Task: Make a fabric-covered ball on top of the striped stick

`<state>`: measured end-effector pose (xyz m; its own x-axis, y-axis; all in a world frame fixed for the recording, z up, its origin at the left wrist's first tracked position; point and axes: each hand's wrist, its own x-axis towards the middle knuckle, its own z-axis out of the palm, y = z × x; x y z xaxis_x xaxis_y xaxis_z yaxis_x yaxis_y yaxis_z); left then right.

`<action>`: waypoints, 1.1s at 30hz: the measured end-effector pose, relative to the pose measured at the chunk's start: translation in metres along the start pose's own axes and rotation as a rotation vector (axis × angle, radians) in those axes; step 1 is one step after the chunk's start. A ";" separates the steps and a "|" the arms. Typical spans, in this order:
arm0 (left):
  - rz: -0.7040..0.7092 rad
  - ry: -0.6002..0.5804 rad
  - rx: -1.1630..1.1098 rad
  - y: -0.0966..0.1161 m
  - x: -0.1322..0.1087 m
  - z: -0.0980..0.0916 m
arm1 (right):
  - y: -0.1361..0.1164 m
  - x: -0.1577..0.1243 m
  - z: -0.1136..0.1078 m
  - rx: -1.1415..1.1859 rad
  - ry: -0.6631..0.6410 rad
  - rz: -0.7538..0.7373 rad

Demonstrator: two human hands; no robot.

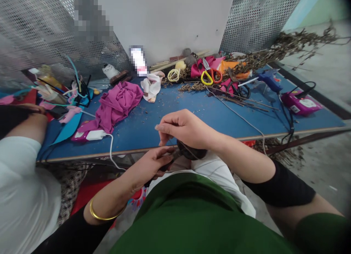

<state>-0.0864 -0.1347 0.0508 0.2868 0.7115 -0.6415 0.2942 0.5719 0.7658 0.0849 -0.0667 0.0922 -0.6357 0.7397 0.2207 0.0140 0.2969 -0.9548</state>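
Observation:
In front of my lap, my left hand (155,162) is closed around a dark, partly hidden object whose kind I cannot tell. A rounded dark mass (195,152) shows beside it, beneath my right wrist, with a thin strand across its surface. Whether the two dark parts are one thing is not clear. Just above, at the table's front edge, my right hand (188,128) is bent at the wrist with thumb and fingers pinched together. What the pinch holds, if anything, is too fine to make out.
On the blue table (164,115) lie a purple cloth (120,102), a white cloth (151,86), yellow-and-red-handled scissors (207,75), dried plants (296,45) and a blue glue gun (270,79). A purple power box (303,102) stands at right. Another person's arm (24,128) rests at left.

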 end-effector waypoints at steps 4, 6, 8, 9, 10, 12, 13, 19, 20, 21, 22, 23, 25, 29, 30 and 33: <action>-0.024 0.023 0.016 -0.001 -0.002 0.000 | 0.006 0.004 -0.002 0.234 0.024 0.137; -0.029 0.016 -0.005 -0.001 -0.002 -0.001 | 0.004 0.000 -0.003 0.259 0.032 0.139; -0.018 -0.008 -0.046 0.000 -0.002 -0.002 | -0.001 -0.006 -0.004 0.225 0.023 0.095; -0.012 -0.025 -0.067 0.000 -0.001 -0.003 | -0.004 -0.010 -0.004 0.199 0.016 0.067; -0.009 -0.043 -0.085 0.000 -0.001 -0.005 | -0.007 -0.014 -0.005 0.174 0.008 0.043; -0.010 -0.069 -0.110 0.000 0.000 -0.006 | -0.012 -0.020 -0.006 0.135 0.000 0.016; -0.013 -0.075 -0.117 0.000 0.000 -0.006 | -0.013 -0.022 -0.006 0.125 0.000 0.012; -0.012 -0.050 -0.110 0.003 -0.004 0.002 | -0.012 -0.016 -0.002 0.092 0.008 0.023; -0.022 -0.033 -0.102 0.005 -0.005 0.004 | -0.011 -0.013 -0.001 0.102 0.004 0.030; -0.034 -0.015 -0.096 0.006 -0.006 0.006 | -0.010 -0.011 0.000 0.117 -0.003 0.038; -0.046 0.001 -0.094 0.007 -0.007 0.007 | -0.009 -0.008 0.001 0.136 -0.014 0.045; -0.054 0.016 -0.095 0.008 -0.008 0.008 | -0.008 -0.006 0.002 0.154 -0.029 0.053; -0.057 0.053 -0.105 0.008 -0.009 0.009 | -0.005 -0.001 0.005 0.163 -0.047 0.067; -0.062 0.101 -0.052 0.007 -0.012 0.008 | 0.000 0.007 0.011 0.192 -0.037 0.121; -0.066 0.093 -0.022 0.007 -0.013 0.008 | 0.002 0.009 0.011 0.217 -0.034 0.149; -0.064 0.063 0.051 0.008 -0.015 0.010 | 0.008 0.014 0.011 0.269 -0.015 0.254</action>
<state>-0.0797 -0.1446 0.0659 0.2085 0.6996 -0.6835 0.3561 0.5965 0.7192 0.0679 -0.0606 0.0853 -0.6491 0.7601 -0.0308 -0.0293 -0.0655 -0.9974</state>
